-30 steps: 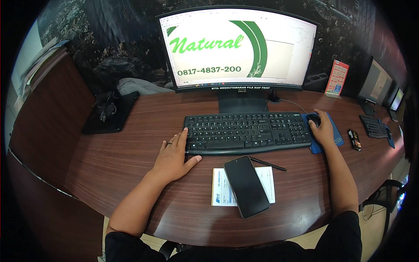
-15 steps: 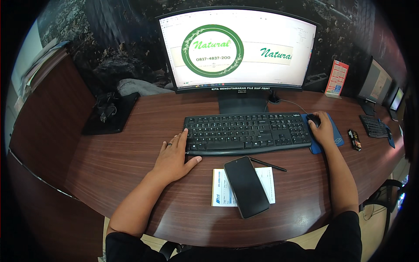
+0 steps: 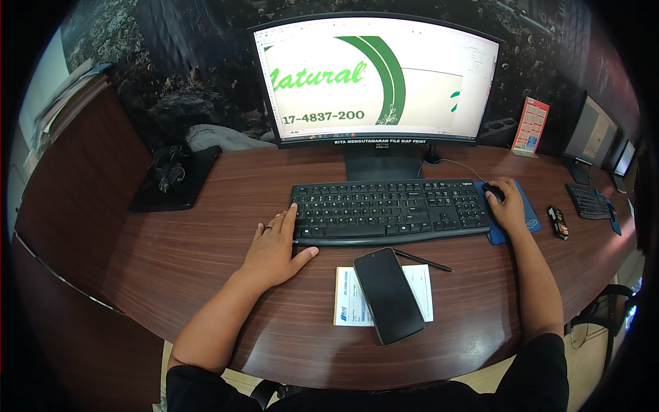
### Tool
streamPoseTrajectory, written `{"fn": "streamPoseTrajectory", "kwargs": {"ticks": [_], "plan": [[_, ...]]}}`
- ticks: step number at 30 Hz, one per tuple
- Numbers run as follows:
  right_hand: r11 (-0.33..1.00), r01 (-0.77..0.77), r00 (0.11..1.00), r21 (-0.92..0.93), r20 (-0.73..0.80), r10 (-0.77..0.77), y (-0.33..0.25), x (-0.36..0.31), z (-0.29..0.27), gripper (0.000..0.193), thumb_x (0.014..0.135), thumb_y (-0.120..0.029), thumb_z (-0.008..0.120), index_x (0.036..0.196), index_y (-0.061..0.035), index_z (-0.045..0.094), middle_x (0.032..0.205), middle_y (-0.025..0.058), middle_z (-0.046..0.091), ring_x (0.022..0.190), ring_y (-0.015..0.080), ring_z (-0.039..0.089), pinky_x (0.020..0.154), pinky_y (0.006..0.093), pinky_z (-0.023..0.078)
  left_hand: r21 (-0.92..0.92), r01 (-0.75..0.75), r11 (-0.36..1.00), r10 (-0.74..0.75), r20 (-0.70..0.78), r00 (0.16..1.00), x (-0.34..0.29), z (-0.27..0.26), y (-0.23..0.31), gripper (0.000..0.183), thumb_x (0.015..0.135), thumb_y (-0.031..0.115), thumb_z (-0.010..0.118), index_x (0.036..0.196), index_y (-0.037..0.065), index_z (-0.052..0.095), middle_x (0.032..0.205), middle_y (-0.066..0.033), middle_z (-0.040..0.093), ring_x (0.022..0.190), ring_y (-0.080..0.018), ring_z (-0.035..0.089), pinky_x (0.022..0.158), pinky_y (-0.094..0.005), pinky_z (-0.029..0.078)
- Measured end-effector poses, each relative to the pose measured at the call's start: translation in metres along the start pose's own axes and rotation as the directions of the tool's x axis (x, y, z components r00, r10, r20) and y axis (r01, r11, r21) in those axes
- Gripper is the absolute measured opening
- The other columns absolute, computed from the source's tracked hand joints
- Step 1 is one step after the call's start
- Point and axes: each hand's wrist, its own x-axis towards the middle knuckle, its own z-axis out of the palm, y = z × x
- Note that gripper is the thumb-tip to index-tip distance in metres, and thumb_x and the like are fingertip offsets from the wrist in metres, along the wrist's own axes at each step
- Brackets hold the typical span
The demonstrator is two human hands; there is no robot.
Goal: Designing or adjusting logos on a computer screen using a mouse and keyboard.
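Curling around the rounded black plastic mouse (image 3: 493, 191), the right fingers (image 3: 506, 186) could twitch, jolting it; the left fingers (image 3: 289, 221), spread, empty, could slip, pressing the long black plastic keyboard (image 3: 391, 207) beside them.

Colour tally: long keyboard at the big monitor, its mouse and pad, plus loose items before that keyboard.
Black: 4 (long rectangular keyboard, rounded mouse, flat rectangular phone, slim pen)
Blue: 1 (flat mouse pad)
White: 1 (rectangular printed paper)
Total: 6
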Motion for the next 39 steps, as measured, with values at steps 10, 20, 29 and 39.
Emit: {"fn": "streamPoseTrajectory", "kwargs": {"ticks": [10, 20, 29, 39], "plan": [[1.000, -0.014, 1.000, 0.005, 0.002, 0.013, -0.0009, 0.0010, -0.0010, 0.031, 0.083, -0.008, 0.074, 0.113, -0.0039, 0.069, 0.122, 0.0148, 0.064, 0.116, 0.0348, 0.063, 0.099, 0.0395, 0.051, -0.024, 0.032, 0.999, -0.031, 0.029, 0.999, 0.0001, -0.0023, 0.0017, 0.101, 0.092, 0.053, 0.067, 0.161, 0.003, 0.013, 0.158, -0.0285, 0.036, 0.148, -0.0415, 0.035, 0.122, -0.0583, 0.025], [1.000, -0.018, 1.000, -0.006, 0.023, 0.018, 0.0031, 0.0005, -0.0011, 0.027, 0.084, -0.011, 0.074, 0.111, -0.0047, 0.071, 0.127, 0.0173, 0.062, 0.120, 0.0366, 0.062, 0.100, 0.0410, 0.050, -0.014, -0.009, 1.000, 0.009, -0.015, 1.000, -0.0001, 0.0015, -0.0017, 0.099, 0.093, 0.056, 0.063, 0.160, 0.000, 0.017, 0.154, -0.0299, 0.041, 0.145, -0.0422, 0.039, 0.119, -0.0619, 0.028], [0.999, -0.038, 0.999, -0.012, 0.025, 0.038, -0.0006, 0.0008, -0.0016, 0.026, 0.085, -0.012, 0.074, 0.110, -0.0046, 0.072, 0.127, 0.0171, 0.063, 0.120, 0.0369, 0.062, 0.099, 0.0415, 0.050, -0.021, 0.017, 1.000, -0.017, 0.011, 1.000, -0.0001, -0.0017, 0.0016, 0.100, 0.092, 0.052, 0.068, 0.161, 0.002, 0.015, 0.156, -0.0287, 0.039, 0.147, -0.0410, 0.036, 0.121, -0.0586, 0.026], [0.998, -0.048, 0.998, -0.028, 0.035, 0.049, 0.0004, 0.0017, -0.0012, 0.025, 0.085, -0.012, 0.074, 0.109, -0.0035, 0.072, 0.125, 0.0167, 0.064, 0.117, 0.0369, 0.063, 0.098, 0.0416, 0.051, -0.018, 0.008, 1.000, -0.008, 0.002, 1.000, 0.0000, -0.0005, 0.0005, 0.099, 0.093, 0.054, 0.065, 0.160, 0.001, 0.016, 0.155, -0.0288, 0.040, 0.146, -0.0414, 0.038, 0.120, -0.0600, 0.027]]}}
